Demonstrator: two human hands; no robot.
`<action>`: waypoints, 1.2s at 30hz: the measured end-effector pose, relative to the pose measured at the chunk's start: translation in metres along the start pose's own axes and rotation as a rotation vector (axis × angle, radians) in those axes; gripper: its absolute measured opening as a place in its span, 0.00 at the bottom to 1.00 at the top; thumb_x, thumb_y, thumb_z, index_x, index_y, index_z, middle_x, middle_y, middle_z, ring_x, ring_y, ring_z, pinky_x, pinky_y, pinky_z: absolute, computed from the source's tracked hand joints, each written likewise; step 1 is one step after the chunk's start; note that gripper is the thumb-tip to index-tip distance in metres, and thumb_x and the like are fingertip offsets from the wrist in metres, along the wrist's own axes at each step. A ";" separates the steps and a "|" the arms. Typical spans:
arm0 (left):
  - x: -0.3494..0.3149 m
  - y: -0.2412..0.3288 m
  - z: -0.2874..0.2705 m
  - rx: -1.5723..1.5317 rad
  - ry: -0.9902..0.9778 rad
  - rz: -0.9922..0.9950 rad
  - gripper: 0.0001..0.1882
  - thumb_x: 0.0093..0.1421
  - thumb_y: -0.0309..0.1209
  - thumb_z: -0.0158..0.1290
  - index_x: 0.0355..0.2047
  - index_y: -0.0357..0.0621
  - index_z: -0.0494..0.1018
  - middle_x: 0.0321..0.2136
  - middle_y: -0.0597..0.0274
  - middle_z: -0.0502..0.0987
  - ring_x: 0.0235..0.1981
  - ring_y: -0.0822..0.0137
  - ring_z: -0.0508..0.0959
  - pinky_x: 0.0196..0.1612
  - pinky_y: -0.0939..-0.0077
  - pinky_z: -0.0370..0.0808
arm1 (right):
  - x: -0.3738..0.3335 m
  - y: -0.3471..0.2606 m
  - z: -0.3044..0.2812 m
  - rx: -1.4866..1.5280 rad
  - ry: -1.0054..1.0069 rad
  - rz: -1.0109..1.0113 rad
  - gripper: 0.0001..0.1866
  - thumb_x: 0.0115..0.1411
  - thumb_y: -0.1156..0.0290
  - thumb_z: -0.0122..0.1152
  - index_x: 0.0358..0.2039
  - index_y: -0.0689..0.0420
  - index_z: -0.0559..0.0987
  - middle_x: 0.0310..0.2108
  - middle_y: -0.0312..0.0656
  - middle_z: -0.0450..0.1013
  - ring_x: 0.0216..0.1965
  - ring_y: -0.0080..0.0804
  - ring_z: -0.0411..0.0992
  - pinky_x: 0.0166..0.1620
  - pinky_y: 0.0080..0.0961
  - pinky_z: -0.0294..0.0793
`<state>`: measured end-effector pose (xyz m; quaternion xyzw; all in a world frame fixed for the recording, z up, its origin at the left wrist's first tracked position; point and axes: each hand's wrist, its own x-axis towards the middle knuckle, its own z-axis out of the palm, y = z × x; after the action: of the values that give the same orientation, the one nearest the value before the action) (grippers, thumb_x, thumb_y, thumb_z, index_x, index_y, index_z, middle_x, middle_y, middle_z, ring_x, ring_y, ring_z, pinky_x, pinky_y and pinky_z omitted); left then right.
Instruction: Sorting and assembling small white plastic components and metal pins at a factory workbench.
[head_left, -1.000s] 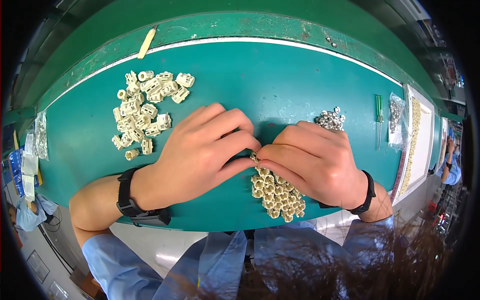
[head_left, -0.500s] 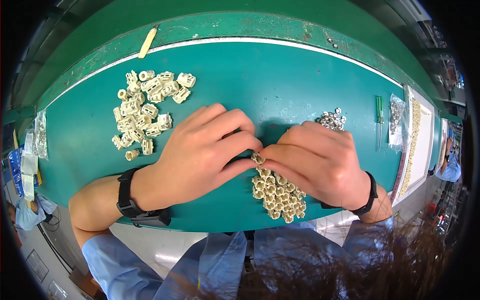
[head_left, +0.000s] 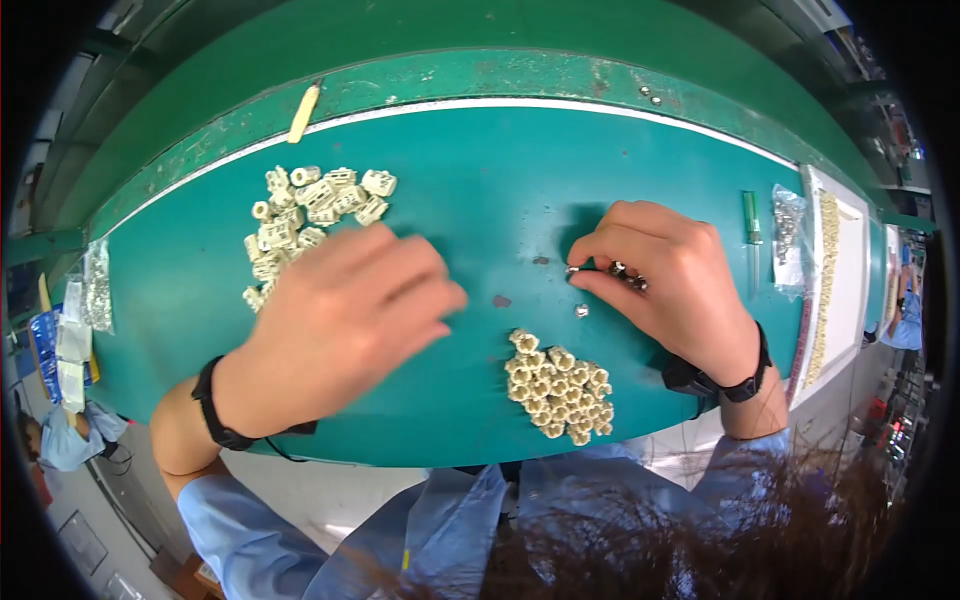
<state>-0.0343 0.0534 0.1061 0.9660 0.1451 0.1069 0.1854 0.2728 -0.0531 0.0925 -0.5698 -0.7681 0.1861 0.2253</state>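
My left hand (head_left: pixel 345 325) is smeared by motion over the near edge of a heap of cream plastic parts (head_left: pixel 320 195). Its fingers look loosely apart, and I see nothing in them. My right hand (head_left: pixel 675 275) pinches a small shiny metal piece (head_left: pixel 573 270) between thumb and forefinger. More small metal pieces (head_left: pixel 628 275) show beneath its curled fingers, and a loose metal piece (head_left: pixel 582 311) lies just below. Nearer to me, several cream parts (head_left: pixel 560 390) stand packed together with their hollow ends up, touched by neither hand.
A green-handled screwdriver (head_left: pixel 753 220) and a clear bag of metal pieces (head_left: pixel 788 235) lie at the right, beside a white tray (head_left: pixel 840 300). A yellowish blade-shaped tool (head_left: pixel 303 113) rests at the far edge. Another clear bag (head_left: pixel 98 285) lies at the left.
My hands have parted from the cream part they held together, which now stands with the near group. The left hand moved left to the heap; the right moved slightly right to the metal pieces.
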 end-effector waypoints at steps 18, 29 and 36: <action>0.006 0.006 -0.033 0.264 -0.028 -0.303 0.17 0.54 0.24 0.75 0.44 0.44 0.85 0.36 0.62 0.84 0.41 0.54 0.84 0.43 0.58 0.81 | -0.016 0.013 -0.010 -0.007 0.064 -0.016 0.09 0.57 0.75 0.81 0.38 0.54 0.89 0.31 0.38 0.79 0.33 0.39 0.80 0.34 0.38 0.79; 0.076 0.062 0.013 0.025 0.042 -0.083 0.14 0.60 0.26 0.75 0.46 0.47 0.88 0.42 0.61 0.86 0.40 0.55 0.84 0.44 0.61 0.83 | -0.047 0.052 -0.046 0.005 0.073 -0.053 0.06 0.60 0.71 0.78 0.36 0.54 0.88 0.33 0.38 0.80 0.39 0.43 0.82 0.38 0.43 0.80; 0.103 0.088 0.022 -0.080 0.025 -0.068 0.15 0.60 0.26 0.75 0.48 0.48 0.88 0.43 0.60 0.85 0.39 0.56 0.84 0.42 0.63 0.83 | -0.069 0.063 -0.074 -0.027 0.084 -0.053 0.05 0.61 0.70 0.77 0.35 0.54 0.88 0.34 0.37 0.81 0.40 0.42 0.83 0.39 0.44 0.82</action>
<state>0.0890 0.0005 0.1360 0.9509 0.1757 0.1182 0.2258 0.3812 -0.0997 0.1108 -0.5596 -0.7752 0.1456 0.2543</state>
